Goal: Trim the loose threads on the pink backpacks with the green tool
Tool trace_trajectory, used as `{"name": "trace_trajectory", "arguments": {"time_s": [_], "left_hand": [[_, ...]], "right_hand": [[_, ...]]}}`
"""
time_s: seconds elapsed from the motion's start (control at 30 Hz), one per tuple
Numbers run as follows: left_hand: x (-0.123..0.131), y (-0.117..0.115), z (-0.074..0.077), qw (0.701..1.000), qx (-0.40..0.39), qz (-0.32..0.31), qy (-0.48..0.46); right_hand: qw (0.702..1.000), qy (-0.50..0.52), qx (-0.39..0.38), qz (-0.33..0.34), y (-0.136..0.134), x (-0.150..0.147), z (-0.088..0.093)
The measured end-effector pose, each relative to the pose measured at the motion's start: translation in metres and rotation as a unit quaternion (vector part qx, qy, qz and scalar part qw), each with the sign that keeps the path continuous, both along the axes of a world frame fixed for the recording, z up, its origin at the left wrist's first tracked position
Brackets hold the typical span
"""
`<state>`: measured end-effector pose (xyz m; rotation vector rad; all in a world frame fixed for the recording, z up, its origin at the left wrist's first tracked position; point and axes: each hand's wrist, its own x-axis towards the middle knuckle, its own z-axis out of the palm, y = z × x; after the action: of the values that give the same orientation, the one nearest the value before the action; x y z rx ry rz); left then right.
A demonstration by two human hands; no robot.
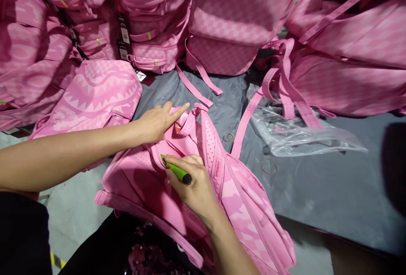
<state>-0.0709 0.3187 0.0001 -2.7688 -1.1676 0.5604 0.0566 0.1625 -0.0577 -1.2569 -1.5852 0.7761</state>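
A pink backpack [253, 207] lies open across my lap and the table's edge, its inside facing me. My left hand [155, 123] grips the backpack's upper rim, with one digit stretched along it beside a small red label [177, 129]; the other fingertips are partly hidden. Inside the opening, my right hand [193, 182] is closed around a slim green tool [176, 170] with a black end. The tool's tip touches or nearly touches the pink binding [155, 154]; I cannot make out its exact kind.
Pink backpacks stand along the back, including a checkered one [244, 9]. A patterned pink bag [98, 85] lies at left. Clear plastic [294, 137] sits under loose straps [285, 72] on the grey-covered table [317, 186]. A rubber-band-like ring [228, 133] lies nearby.
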Motion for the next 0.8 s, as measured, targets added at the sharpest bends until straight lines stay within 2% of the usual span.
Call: {"name": "trace_trajectory", "arguments": {"time_s": [0.13,0.27,0.5,0.7,0.8], "left_hand": [[-0.001,0.002,0.002,1.0,-0.015,-0.008,-0.014],[-0.004,0.002,0.001,1.0,-0.016,-0.011,-0.025],[-0.008,0.002,0.003,0.999,-0.018,-0.014,-0.041],[-0.003,0.009,0.001,0.999,-0.03,-0.002,-0.015],[-0.002,0.01,0.004,1.0,-0.03,0.0,0.004]], "right_hand": [[1.0,0.002,0.004,-0.005,0.0,0.002,-0.001],[0.999,-0.034,0.013,-0.038,0.004,0.0,-0.009],[0.994,-0.047,0.047,-0.084,0.011,-0.018,-0.013],[0.999,-0.007,0.035,-0.037,0.006,-0.023,-0.009],[0.999,-0.031,0.018,-0.023,0.006,-0.019,-0.008]]}}
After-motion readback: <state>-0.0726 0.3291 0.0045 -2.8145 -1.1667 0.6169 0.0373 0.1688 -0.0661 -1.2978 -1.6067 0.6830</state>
